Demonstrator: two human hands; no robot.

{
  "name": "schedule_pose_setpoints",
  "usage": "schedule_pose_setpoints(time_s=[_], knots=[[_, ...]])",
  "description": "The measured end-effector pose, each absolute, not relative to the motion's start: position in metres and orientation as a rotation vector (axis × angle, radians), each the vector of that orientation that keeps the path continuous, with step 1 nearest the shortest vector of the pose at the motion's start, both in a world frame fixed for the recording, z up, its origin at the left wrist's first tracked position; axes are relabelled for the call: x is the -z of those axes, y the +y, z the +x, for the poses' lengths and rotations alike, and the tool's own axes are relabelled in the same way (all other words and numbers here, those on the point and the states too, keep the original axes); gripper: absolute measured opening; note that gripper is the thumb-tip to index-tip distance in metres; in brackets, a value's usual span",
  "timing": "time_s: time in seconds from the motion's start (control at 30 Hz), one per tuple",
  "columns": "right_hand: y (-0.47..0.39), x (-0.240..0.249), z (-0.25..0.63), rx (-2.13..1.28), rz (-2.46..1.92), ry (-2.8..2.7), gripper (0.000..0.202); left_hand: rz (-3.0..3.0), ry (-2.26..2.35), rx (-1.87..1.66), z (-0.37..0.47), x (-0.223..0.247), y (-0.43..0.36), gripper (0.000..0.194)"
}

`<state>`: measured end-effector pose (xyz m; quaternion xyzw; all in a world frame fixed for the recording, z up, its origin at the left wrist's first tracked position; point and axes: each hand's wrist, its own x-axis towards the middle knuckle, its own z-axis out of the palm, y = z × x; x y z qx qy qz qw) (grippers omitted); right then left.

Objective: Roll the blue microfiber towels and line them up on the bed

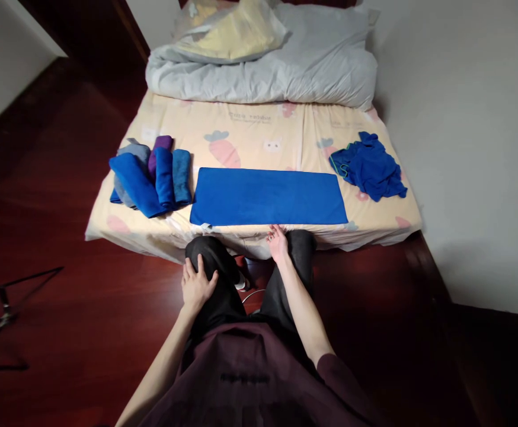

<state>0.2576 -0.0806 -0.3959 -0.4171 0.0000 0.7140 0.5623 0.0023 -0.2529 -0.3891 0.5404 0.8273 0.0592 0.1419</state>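
Note:
A blue towel (pixel 270 197) lies flat as a long rectangle along the front edge of the bed, with a small pale tag at its lower left corner. My right hand (pixel 277 243) is palm up at the towel's near edge, fingers loosely curled but apart, holding nothing. On my left knee rests my left hand (pixel 198 287), its fingers spread. Left of the towel is a pile of rolled towels (pixel 140 182) in blue, grey, purple and teal. To the right sits a crumpled blue cloth heap (pixel 372 169) with a green-edged piece in it.
The bed (pixel 259 136) has a cream sheet with carrot prints. A rolled grey quilt (pixel 259 74) and a yellow pillow (pixel 236 35) in clear wrapping lie at its far end. Black tripod legs (pixel 5 317) stand on the red floor at left; a wall (pixel 472 148) rises at right.

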Motion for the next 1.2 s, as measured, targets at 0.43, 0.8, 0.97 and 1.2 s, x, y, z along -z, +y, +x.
schedule_pose_setpoints(time_s=[0.43, 0.8, 0.97, 1.2], knots=[[-0.07, 0.391, 0.254, -1.671, -0.868, -0.102, 0.038, 1.576, 2.378, -0.163, 0.009, 0.387, -0.25, 0.086], [-0.073, 0.393, 0.247, -1.706, -0.874, -0.097, 0.042, 1.606, 2.368, -0.115, 0.02, 0.38, -0.243, 0.086], [-0.071, 0.394, 0.247, -1.68, -0.831, -0.03, 0.037, 1.823, 2.172, -0.168, 0.026, 0.361, -0.207, 0.056], [-0.07, 0.39, 0.24, -1.658, -0.88, 0.024, 0.029, 2.227, 1.642, -0.231, 0.073, 0.313, -0.01, 0.046]])
